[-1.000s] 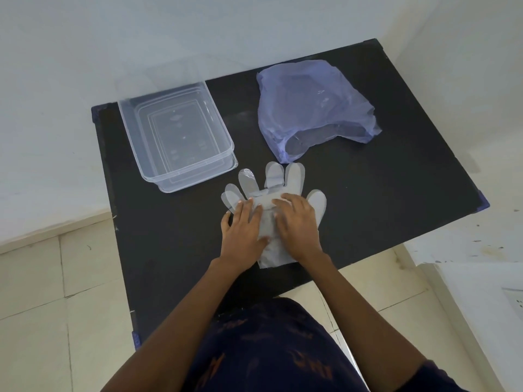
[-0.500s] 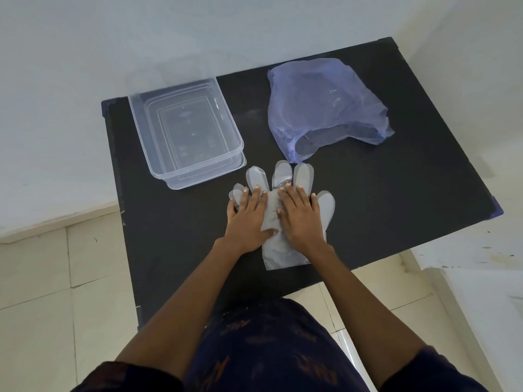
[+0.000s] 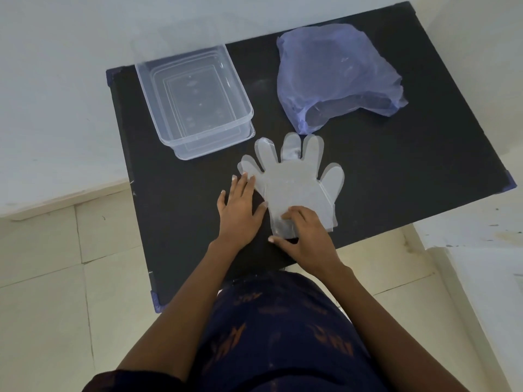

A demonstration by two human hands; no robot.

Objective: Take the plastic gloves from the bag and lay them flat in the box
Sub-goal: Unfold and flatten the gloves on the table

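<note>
Two-handed work on clear plastic gloves (image 3: pixel 294 179), lying flat on black table (image 3: pixel 396 171) near clear box (image 3: pixel 195 100). Left hand (image 3: pixel 240 210) flat, fingers spread, beside glove edge. Right hand (image 3: pixel 305 236) pinching the cuff. Purple bag (image 3: pixel 336 77) behind.

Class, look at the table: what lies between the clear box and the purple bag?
Nothing: in the head view only bare black table separates the clear box from the purple bag.

Black table (image 3: pixel 396 176) w/ purple corner caps, pale walls, beige tiled floor (image 3: pixel 42 278), white ledge at right, maybe.
</note>
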